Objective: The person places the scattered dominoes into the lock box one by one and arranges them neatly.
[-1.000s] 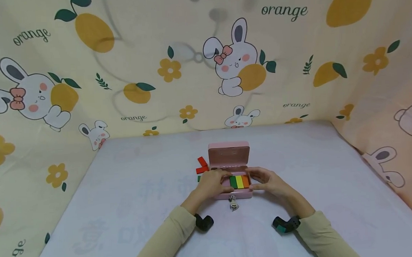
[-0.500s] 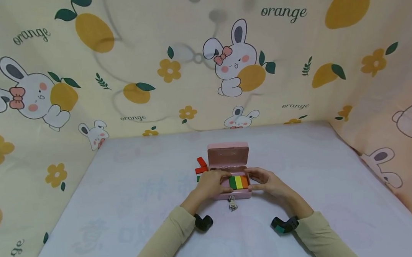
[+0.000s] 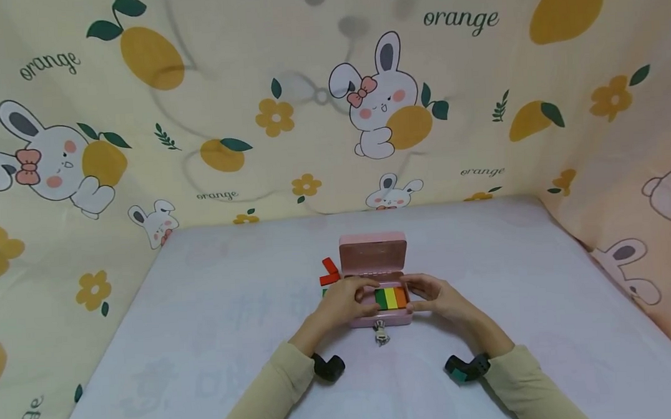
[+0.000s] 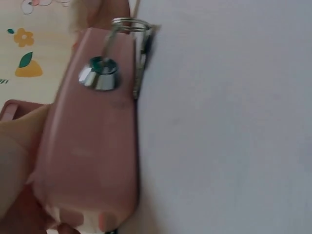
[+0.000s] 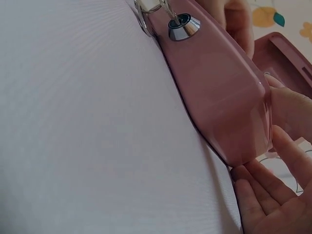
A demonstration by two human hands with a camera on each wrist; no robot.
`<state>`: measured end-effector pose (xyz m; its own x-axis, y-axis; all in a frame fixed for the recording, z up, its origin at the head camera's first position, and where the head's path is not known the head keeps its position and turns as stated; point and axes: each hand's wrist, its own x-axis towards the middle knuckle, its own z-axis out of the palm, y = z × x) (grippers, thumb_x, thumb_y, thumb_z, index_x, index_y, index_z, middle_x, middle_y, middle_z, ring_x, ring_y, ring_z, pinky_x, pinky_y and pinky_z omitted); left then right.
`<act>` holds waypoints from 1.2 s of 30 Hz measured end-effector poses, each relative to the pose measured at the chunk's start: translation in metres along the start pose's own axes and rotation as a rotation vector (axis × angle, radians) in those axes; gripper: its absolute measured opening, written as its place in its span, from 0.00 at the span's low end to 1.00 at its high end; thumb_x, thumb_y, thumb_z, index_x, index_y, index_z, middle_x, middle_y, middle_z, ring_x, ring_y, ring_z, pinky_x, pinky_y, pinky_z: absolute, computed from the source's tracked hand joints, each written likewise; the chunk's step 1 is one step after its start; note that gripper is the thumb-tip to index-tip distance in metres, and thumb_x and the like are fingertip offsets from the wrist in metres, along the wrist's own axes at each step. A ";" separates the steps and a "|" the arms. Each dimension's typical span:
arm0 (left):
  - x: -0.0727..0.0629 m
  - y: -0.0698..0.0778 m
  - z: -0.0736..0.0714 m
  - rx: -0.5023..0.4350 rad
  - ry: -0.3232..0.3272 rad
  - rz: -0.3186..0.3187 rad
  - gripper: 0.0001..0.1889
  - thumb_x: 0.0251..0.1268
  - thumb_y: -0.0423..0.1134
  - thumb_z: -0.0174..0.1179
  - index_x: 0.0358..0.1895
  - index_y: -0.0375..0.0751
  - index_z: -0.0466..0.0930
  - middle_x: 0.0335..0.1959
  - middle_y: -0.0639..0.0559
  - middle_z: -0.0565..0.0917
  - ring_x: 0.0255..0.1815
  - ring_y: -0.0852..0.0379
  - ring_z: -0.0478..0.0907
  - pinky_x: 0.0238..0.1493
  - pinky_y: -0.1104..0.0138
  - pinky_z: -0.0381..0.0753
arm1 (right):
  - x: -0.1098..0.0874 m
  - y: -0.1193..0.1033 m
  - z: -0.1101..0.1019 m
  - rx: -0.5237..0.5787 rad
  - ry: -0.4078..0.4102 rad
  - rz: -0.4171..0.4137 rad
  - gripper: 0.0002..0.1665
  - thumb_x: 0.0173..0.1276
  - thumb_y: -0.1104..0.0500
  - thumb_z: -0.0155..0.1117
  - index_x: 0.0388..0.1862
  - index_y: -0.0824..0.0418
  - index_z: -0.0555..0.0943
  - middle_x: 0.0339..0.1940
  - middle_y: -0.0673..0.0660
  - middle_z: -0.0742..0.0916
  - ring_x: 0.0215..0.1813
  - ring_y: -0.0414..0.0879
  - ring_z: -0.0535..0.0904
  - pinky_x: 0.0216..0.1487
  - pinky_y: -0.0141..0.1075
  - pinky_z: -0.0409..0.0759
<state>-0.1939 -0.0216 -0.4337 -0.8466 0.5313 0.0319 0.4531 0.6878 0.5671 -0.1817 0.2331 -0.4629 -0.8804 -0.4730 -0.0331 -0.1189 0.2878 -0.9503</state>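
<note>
Hanging beyond the left hand [image 3: 342,300] and right hand [image 3: 445,300] there's a big bunny-print cloth [image 3: 223,83], then the white desk [image 3: 411,387] under them. Pink box [image 3: 365,322] sits between the hands, lid up. Left's arched over its side, thumb and fingers parted, can't tell if it's got anything; right's holding the other end. Green block [image 3: 380,299], yellow block [image 3: 390,299] and orange block [image 3: 400,298] lie inside between them. Two red blocks [image 3: 330,278] are just past the left hand, some metal dangly bit [image 3: 381,335] on the near side.
</note>
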 end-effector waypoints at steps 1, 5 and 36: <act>-0.002 -0.001 -0.001 -0.033 0.005 -0.002 0.21 0.57 0.47 0.68 0.55 0.52 0.81 0.20 0.57 0.65 0.24 0.64 0.62 0.26 0.74 0.57 | 0.000 0.000 0.001 -0.001 -0.002 -0.001 0.37 0.64 0.59 0.66 0.69 0.69 0.64 0.73 0.71 0.65 0.75 0.70 0.59 0.71 0.56 0.57; -0.007 -0.002 -0.003 -0.108 0.018 -0.003 0.18 0.59 0.43 0.67 0.53 0.50 0.81 0.19 0.58 0.64 0.23 0.65 0.62 0.26 0.76 0.60 | -0.001 0.002 0.002 -0.011 0.004 -0.007 0.38 0.64 0.59 0.67 0.69 0.69 0.64 0.73 0.72 0.65 0.74 0.70 0.60 0.70 0.54 0.58; -0.024 -0.018 -0.029 -0.194 0.124 -0.012 0.18 0.60 0.40 0.66 0.54 0.42 0.81 0.20 0.58 0.64 0.24 0.64 0.61 0.30 0.75 0.60 | 0.002 -0.003 0.002 -0.024 0.023 -0.004 0.37 0.63 0.59 0.67 0.68 0.69 0.66 0.72 0.71 0.68 0.73 0.68 0.61 0.70 0.34 0.68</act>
<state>-0.1894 -0.0613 -0.4205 -0.8848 0.4507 0.1184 0.3908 0.5793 0.7154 -0.1822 0.2294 -0.4606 -0.8901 -0.4553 -0.0217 -0.1334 0.3057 -0.9427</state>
